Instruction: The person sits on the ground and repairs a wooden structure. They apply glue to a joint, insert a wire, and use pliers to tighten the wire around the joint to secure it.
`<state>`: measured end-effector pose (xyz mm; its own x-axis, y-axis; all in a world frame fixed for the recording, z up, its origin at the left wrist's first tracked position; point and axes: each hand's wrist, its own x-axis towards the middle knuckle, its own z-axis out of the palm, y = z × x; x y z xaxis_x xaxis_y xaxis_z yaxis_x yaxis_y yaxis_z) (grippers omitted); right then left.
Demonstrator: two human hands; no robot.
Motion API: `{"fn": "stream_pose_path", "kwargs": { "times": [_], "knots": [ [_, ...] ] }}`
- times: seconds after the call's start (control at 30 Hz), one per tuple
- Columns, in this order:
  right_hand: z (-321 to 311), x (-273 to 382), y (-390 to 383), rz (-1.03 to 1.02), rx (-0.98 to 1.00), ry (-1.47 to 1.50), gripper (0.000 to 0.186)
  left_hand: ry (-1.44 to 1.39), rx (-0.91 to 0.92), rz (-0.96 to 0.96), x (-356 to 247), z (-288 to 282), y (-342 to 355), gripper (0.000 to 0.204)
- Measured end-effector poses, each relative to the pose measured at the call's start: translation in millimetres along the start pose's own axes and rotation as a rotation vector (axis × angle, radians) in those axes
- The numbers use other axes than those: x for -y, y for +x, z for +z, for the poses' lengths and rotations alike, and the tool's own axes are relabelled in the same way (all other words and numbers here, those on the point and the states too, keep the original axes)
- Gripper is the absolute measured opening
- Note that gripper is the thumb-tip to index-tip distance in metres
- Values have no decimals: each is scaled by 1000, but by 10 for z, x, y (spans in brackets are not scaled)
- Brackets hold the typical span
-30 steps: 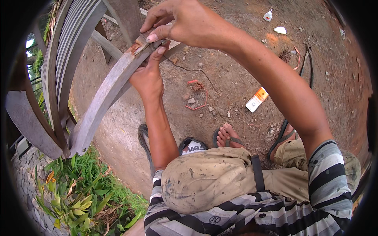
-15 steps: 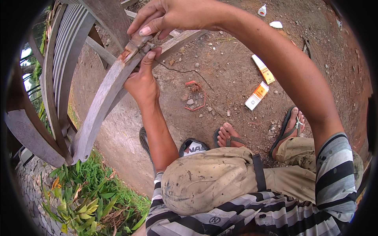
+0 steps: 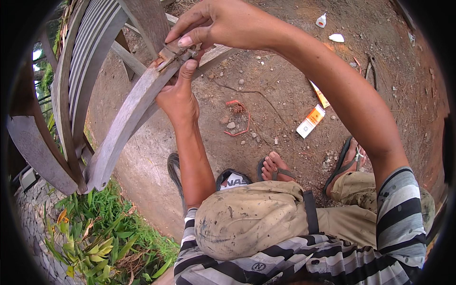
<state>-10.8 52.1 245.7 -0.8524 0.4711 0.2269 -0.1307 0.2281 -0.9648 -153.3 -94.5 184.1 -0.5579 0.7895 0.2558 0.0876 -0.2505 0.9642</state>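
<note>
A weathered grey wooden chair (image 3: 97, 52) with slats lies tipped over at the left. One curved wooden bar (image 3: 126, 111) of it runs up to a damaged joint (image 3: 164, 59), where bare reddish-brown wood shows. My left hand (image 3: 179, 97) is closed round this bar just below the joint, thumb upward. From above, my right hand (image 3: 209, 26) pinches a small wooden piece (image 3: 174, 49) at the joint between thumb and fingers. Beside the thumbs sticks out a small bolt-like part (image 3: 188, 54), partly hidden. The far side of the joint is covered by my fingers.
Two white-and-orange boxes (image 3: 311, 121) lie on the dirt ground, one partly behind my right forearm. Farther off are two small white bottles (image 3: 321, 20). A broken orange ring (image 3: 248, 124) lies among stones. Green plants (image 3: 109, 237) border the paving at lower left.
The view has shifted slightly, so chair and hands appear a little to the right. Both hands keep their hold at the joint, with the right fingers slightly changed in position.
</note>
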Motion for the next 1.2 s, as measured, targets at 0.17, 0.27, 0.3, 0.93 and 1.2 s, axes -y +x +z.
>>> {"fn": "stream_pose_path", "kwargs": {
  "times": [0.17, 0.27, 0.3, 0.93, 1.2],
  "knots": [
    [106, -111, 37, -107, -45, -32, 32, -113, -28, -59, -70, 18, -10, 57],
    [91, -103, 59, -120, -32, -148, 37, -45, 1, -85, -4, -62, -1, 58],
    [108, -69, 50, -86, -19, -143, 37, -8, 9, -92, 13, -90, -2, 58],
    [126, 265, 29, 79, 65, -273, 26, -106, -36, -72, -18, -38, -8, 63],
    [163, 155, 74, 86, 59, -181, 31, -137, -31, -35, -14, -12, -4, 64]
  ]
}}
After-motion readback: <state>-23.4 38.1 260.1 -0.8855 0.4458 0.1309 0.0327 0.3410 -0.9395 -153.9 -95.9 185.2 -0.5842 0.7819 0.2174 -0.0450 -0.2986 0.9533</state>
